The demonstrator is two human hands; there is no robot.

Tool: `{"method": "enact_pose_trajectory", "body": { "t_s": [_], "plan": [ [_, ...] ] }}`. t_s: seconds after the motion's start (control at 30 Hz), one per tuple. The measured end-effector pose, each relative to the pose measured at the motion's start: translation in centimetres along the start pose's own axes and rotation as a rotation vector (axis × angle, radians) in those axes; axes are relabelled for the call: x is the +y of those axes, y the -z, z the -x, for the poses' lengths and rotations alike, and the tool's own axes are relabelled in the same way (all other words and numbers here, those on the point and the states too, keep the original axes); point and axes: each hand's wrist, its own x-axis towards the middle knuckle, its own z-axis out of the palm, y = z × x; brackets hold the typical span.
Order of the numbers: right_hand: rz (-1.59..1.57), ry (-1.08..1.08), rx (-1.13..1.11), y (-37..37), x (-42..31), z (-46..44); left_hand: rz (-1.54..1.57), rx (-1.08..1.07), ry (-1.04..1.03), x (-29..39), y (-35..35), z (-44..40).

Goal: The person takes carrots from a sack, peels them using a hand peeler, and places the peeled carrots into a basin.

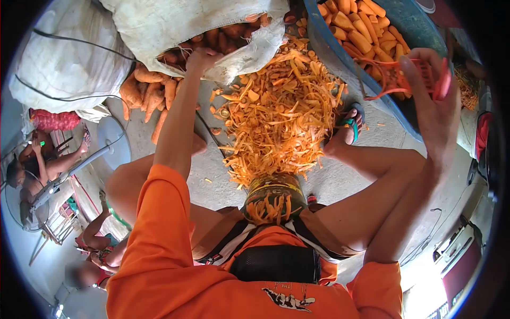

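Observation:
My left hand (203, 58) reaches into the mouth of a white woven sack (196, 18) full of unpeeled carrots (232, 32). Its fingers are partly hidden among the carrots and the sack's edge, so their grip does not show. My right hand (438, 101) is raised at the right, closed on a red plastic Y-shaped peeler (393, 74). The peeler's forked end points left, over a blue tub (398, 114) of peeled carrots (364, 29). Between my feet lies a large heap of orange peelings (281, 111).
A yellowish bucket (273, 186) with peelings stands between my thighs. Loose unpeeled carrots (151, 93) lie beside the sack. Another full sack (66, 69), a standing fan (32, 199), a red mesh bag (53, 119) and two people are at the left. Dark cables cross the left side.

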Motion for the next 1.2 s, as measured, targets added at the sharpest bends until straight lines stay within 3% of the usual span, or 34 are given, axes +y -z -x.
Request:
{"method": "enact_pose_trajectory", "body": {
  "t_s": [0.07, 0.13, 0.17, 0.27, 0.37, 0.47, 0.57, 0.6, 0.67, 0.73, 0.77, 0.8, 0.87, 0.93, 0.97, 1.03, 1.07, 1.13, 1.17, 1.2],
  "plan": [
    [0.061, 0.029, 0.018, 0.0, -0.9, 0.4, -0.048, -0.011, -0.079, 0.2, 0.4, 0.1],
    [0.098, -0.012, -0.01, -0.3, -1.3, 1.2, -0.153, 0.148, 0.116, 2.8, -0.4, 1.1],
    [-0.017, -0.016, 0.001, -0.6, -1.4, 1.7, -0.177, 0.095, 0.311, 4.6, -0.8, 0.0],
    [-0.054, -0.057, -0.013, -0.7, -1.2, 2.1, -0.361, 0.106, 0.295, 4.6, -3.5, -2.8],
    [0.091, -0.113, -0.008, 0.1, -0.2, 1.5, -0.363, -0.023, 0.168, 7.1, -3.1, -2.6],
    [0.003, -0.085, 0.042, 0.6, 0.7, 0.5, -0.425, -0.09, 0.132, 3.1, -5.3, -7.7],
    [0.06, -0.09, 0.036, 1.9, 0.6, -0.6, -0.343, -0.095, 0.004, -0.3, -4.5, -10.4],
    [0.057, -0.09, 0.038, 2.2, 0.8, -0.6, -0.17, -0.084, -0.005, -0.8, -3.2, -10.0],
    [0.07, -0.09, 0.067, 2.7, 1.0, -0.6, -0.003, -0.066, -0.012, -0.1, -0.2, -7.4],
    [0.058, -0.081, 0.069, 3.1, 1.5, -0.2, 0.3, -0.273, 0.362, 3.1, 4.1, -1.3],
    [0.05, -0.071, 0.061, 3.1, 1.6, 0.1, 0.427, -0.259, 0.208, 4.0, 5.6, 2.7],
    [0.031, -0.06, 0.067, 3.0, 1.5, 0.3, 0.418, -0.238, 0.209, 3.9, 6.1, 5.3],
    [0.136, -0.014, 0.045, 2.6, 0.9, 0.8, 0.944, -0.511, 0.023, 3.7, 7.1, 9.7],
    [0.047, -0.005, 0.024, 1.1, 0.4, 1.5, 1.148, -0.624, -0.217, 5.5, 7.3, 14.5],
    [0.052, 0.015, -0.051, 0.1, 0.3, 1.8, 1.144, -0.603, -0.23, 7.2, 7.4, 16.4],
    [0.063, 0.044, -0.117, -1.2, -0.7, 2.6, 1.284, -0.857, -0.602, 11.5, 7.5, 20.1],
    [0.186, 0.16, -0.208, -1.9, -1.8, 3.0, 1.277, -0.853, -0.614, 13.3, 7.8, 22.1],
    [0.308, 0.274, -0.289, -3.3, -2.5, 4.1, 1.291, -0.649, -0.349, 16.4, 8.3, 26.2],
    [0.277, 0.385, -0.276, -4.3, -2.2, 4.6, 1.219, -0.502, -0.375, 17.3, 8.3, 28.4],
    [0.244, 0.491, -0.265, -5.3, -2.0, 5.1, 1.212, -0.502, -0.373, 17.3, 8.1, 29.8]
  ]
}}
